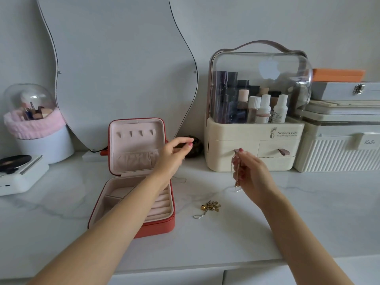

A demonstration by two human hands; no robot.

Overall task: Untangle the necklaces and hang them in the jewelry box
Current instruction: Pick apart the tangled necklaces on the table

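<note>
The red jewelry box (159,225) lies open on the white counter, its lid (163,130) upright with a row of hooks (135,133) inside. My left hand (174,154) is raised beside the lid's right edge, thumb and forefinger pinched together, apparently on a very fine chain that shows faintly below the wrist (181,179). To the right, my right hand (249,173) holds a thin necklace chain (236,175) that hangs down from its fingers above the counter. A tangle of gold necklaces (210,206) with a short silver chain (198,215) lies on the counter between my arms.
A cream cosmetics organizer (255,140) with a clear dome stands right behind my right hand. Stacked white cases (337,145) are at the far right. A wavy mirror (123,68) leans on the wall. A domed pink brush holder (33,122) and a small white record player (18,171) sit at the left.
</note>
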